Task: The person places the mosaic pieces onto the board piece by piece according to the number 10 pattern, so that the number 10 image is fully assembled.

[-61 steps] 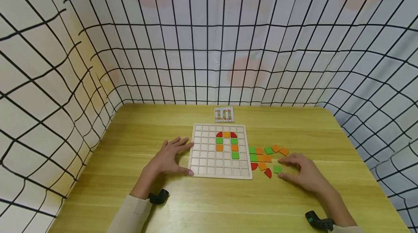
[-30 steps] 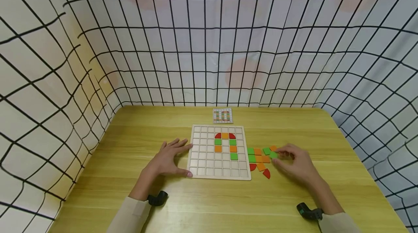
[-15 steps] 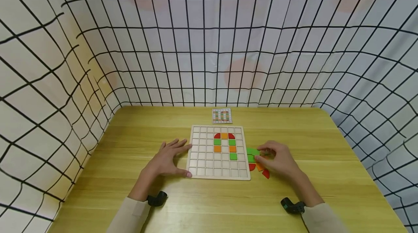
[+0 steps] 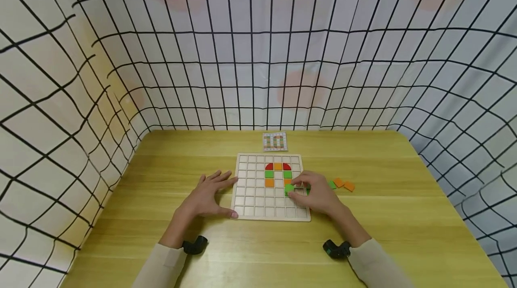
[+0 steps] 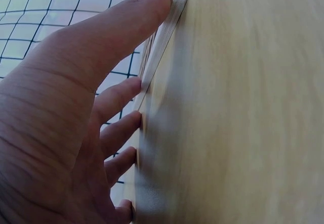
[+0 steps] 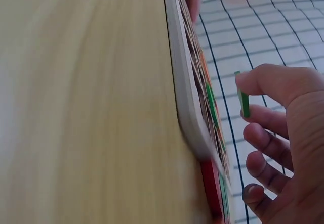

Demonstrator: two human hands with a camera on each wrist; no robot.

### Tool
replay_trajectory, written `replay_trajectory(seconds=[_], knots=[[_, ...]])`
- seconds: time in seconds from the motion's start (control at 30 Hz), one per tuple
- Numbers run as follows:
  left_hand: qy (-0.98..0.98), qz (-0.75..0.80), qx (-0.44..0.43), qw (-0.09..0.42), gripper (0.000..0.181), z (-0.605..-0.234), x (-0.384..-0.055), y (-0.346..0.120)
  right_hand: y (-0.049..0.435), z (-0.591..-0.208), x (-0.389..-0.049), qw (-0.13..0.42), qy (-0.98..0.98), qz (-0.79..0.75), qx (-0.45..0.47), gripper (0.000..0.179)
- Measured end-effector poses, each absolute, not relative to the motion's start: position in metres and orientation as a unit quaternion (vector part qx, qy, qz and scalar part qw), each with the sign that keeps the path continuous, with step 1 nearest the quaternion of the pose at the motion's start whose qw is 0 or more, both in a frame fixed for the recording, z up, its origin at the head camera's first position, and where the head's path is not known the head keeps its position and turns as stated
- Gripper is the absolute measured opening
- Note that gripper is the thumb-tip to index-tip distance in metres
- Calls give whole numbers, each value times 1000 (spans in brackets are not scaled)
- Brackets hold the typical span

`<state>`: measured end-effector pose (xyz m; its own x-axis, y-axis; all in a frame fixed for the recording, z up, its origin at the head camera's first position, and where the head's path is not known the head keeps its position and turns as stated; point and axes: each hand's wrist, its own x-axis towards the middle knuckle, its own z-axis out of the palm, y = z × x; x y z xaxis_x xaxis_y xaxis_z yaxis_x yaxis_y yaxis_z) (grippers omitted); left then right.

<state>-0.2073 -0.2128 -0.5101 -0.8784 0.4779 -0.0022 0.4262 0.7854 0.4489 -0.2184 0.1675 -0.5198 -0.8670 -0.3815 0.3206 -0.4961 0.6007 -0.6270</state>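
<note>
A pale wooden grid board (image 4: pixel 254 202) lies on the table, with red quarter-round, orange and green tiles set in its upper right cells. My left hand (image 4: pixel 210 194) rests at the board's left edge, fingers spread and thumb at the near corner; the left wrist view shows the thumb (image 5: pixel 116 24) against the rim. Over the board's right side, my right hand (image 4: pixel 319 193) pinches a green square tile (image 4: pixel 289 188) between thumb and forefinger. In the right wrist view that green tile (image 6: pixel 244 97) is held on edge above the board, the other fingers loosely curled.
A small printed pattern card (image 4: pixel 275 141) lies behind the board. Loose orange tiles (image 4: pixel 349 186) and a green tile (image 4: pixel 332 185) lie right of the board, others hidden under the right hand. A white wall with black grid lines (image 4: pixel 258 72) surrounds the table.
My right hand has picked up a green tile from the table and carried it left, past the loose tiles, to over the board. The left hand has stayed at the board's edge.
</note>
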Motion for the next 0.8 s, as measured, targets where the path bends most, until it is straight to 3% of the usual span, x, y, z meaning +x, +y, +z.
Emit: replay_trajectory(seconds=[0.4,0.8], knots=[[944,224,237,58,109,-509,-208,-213,124,-521,-224,41,-896,361,254,22],[942,231,238,58,108,-509,-208,-213,112,-521,-222,35,-912,325,247,23]])
